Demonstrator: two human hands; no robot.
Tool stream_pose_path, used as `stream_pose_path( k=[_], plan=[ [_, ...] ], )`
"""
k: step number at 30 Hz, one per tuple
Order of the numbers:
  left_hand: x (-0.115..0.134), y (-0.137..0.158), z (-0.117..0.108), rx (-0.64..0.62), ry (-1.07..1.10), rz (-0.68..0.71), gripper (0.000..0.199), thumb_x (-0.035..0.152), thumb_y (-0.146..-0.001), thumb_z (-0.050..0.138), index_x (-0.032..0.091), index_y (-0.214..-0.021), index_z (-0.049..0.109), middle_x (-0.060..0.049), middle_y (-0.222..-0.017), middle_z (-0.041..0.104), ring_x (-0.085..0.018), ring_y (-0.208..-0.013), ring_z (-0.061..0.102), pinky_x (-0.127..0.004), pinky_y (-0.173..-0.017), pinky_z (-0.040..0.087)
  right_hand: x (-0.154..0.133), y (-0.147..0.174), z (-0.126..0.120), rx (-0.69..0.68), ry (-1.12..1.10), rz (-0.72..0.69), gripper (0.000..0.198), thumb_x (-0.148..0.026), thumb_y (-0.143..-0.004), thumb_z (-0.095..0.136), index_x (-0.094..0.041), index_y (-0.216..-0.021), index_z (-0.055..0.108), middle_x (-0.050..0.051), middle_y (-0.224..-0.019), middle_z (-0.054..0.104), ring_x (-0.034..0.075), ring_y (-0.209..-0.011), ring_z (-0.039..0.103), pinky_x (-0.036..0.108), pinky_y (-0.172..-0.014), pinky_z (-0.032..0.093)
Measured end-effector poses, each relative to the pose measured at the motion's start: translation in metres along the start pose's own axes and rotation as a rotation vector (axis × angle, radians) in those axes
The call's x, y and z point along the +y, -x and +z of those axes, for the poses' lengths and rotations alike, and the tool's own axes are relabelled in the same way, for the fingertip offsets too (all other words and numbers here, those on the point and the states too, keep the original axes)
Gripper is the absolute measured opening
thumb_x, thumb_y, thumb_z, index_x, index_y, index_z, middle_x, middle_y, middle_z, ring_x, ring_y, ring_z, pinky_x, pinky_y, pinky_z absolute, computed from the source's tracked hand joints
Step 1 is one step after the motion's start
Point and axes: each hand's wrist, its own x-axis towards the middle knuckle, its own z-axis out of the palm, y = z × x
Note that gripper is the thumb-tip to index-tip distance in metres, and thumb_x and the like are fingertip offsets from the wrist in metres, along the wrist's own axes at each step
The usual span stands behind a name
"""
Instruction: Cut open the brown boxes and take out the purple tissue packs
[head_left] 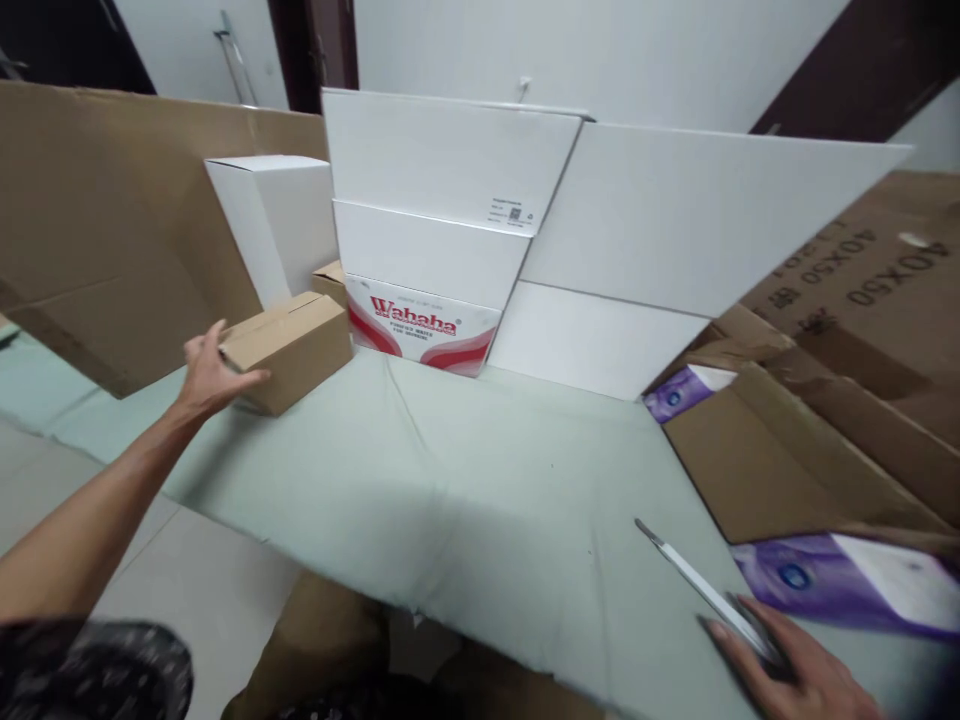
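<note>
left arm [112, 510]: outstretched | left hand [211, 376]: thumb [249, 380] extended | right hand [804, 668]: gripping, low

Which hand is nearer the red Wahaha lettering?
Left. The left hand grips a brown box left of the lettering; the right hand, holding a knife, is farther away, to the lettering's right.

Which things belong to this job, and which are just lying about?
In use:
small brown cardboard box, at left hand
slim bladed tool, in right hand

Apparently just lying about:
Wahaha carton
tall white box
purple packs
40X50 carton
</note>
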Motion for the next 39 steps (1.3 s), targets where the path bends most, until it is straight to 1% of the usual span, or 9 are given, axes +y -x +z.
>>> stream_pose_path(
  k=[5,8,11,15,19,25,32,35,39],
  plan=[
    [0.003,0.084,-0.019,-0.246,0.045,0.237,0.118,0.073,-0.058,0.084,0.047,-0.159,0.029,-0.002,-0.151,0.044,-0.045,-0.143,0.043,-0.068,-0.117,0.042,-0.007,0.007,-0.003,-0.066,0.033,0.033,0.072,-0.085,-0.073,0.051,-0.026,-0.108,0.070,0.018,-0.121,0.075,0.047,-0.118,0.066,0.064,-0.099,0.050],
    [0.044,0.121,0.001,-0.487,0.133,0.478,0.120,0.063,-0.065,0.086,0.030,-0.164,0.027,-0.014,-0.159,0.039,-0.046,-0.150,0.037,-0.066,-0.123,0.034,-0.011,0.007,-0.002,-0.058,0.028,0.051,0.071,-0.084,-0.074,0.050,-0.025,-0.109,0.069,0.017,-0.122,0.075,0.044,-0.117,0.066,0.061,-0.100,0.049],
    [0.095,0.139,0.035,-0.725,0.243,0.604,0.117,0.054,-0.075,0.081,0.022,-0.167,0.018,-0.020,-0.172,0.017,-0.045,-0.160,0.018,-0.063,-0.126,0.026,-0.018,0.007,-0.002,-0.076,0.036,0.056,0.070,-0.081,-0.076,0.051,-0.023,-0.110,0.069,0.018,-0.121,0.074,0.042,-0.115,0.066,0.058,-0.101,0.048],
    [0.139,0.147,0.073,-0.853,0.385,0.657,0.120,0.051,-0.074,0.082,0.018,-0.168,0.015,-0.023,-0.176,0.003,-0.044,-0.163,0.005,-0.063,-0.128,0.018,-0.039,0.006,-0.001,-0.078,0.071,0.023,0.064,-0.072,-0.082,0.048,-0.021,-0.113,0.069,0.017,-0.121,0.074,0.038,-0.113,0.065,0.054,-0.098,0.048],
    [0.150,0.158,0.087,-0.832,0.614,0.497,0.113,0.059,-0.077,0.079,0.020,-0.167,0.023,-0.021,-0.176,0.011,-0.043,-0.162,0.014,-0.061,-0.128,0.020,-0.061,0.004,0.003,-0.065,0.158,-0.039,0.053,-0.057,-0.089,0.043,-0.018,-0.112,0.072,0.018,-0.116,0.074,0.037,-0.107,0.065,0.052,-0.092,0.048],
    [0.168,0.183,0.092,-0.544,0.868,0.187,0.085,0.053,-0.085,0.069,0.016,-0.156,0.042,-0.020,-0.162,0.044,-0.038,-0.151,0.042,-0.054,-0.123,0.035,-0.081,-0.009,-0.001,-0.122,0.162,-0.085,0.042,-0.042,-0.091,0.038,-0.018,-0.096,0.071,0.019,-0.094,0.074,0.034,-0.090,0.067,0.048,-0.084,0.051],
    [0.174,0.190,0.100,-0.505,0.848,0.161,0.066,0.036,-0.078,0.064,0.018,-0.141,0.062,-0.014,-0.162,0.045,-0.037,-0.151,0.041,-0.049,-0.123,0.034,-0.127,-0.020,-0.048,-0.155,-0.229,0.175,0.045,-0.058,-0.087,0.045,-0.021,-0.100,0.067,0.003,-0.063,0.066,0.025,-0.060,0.063,0.037,-0.060,0.050],
    [0.171,0.188,0.102,-0.517,0.860,0.170,0.069,0.033,-0.074,0.061,0.017,-0.141,0.061,-0.015,-0.163,0.044,-0.038,-0.156,0.033,-0.051,-0.127,0.027,-0.167,-0.022,-0.070,-0.223,-0.414,0.104,0.044,-0.062,-0.090,0.053,-0.022,-0.099,0.070,0.002,-0.065,0.066,0.020,-0.055,0.061,0.033,-0.054,0.050],
    [0.170,0.183,0.103,-0.550,0.870,0.213,0.077,0.030,-0.067,0.062,0.016,-0.143,0.059,-0.017,-0.166,0.039,-0.039,-0.157,0.029,-0.054,-0.128,0.021,-0.225,-0.028,-0.096,-0.326,-0.492,-0.166,0.042,-0.060,-0.090,0.063,-0.024,-0.109,0.074,0.005,-0.084,0.075,0.019,-0.065,0.066,0.031,-0.058,0.055]
  ],
)
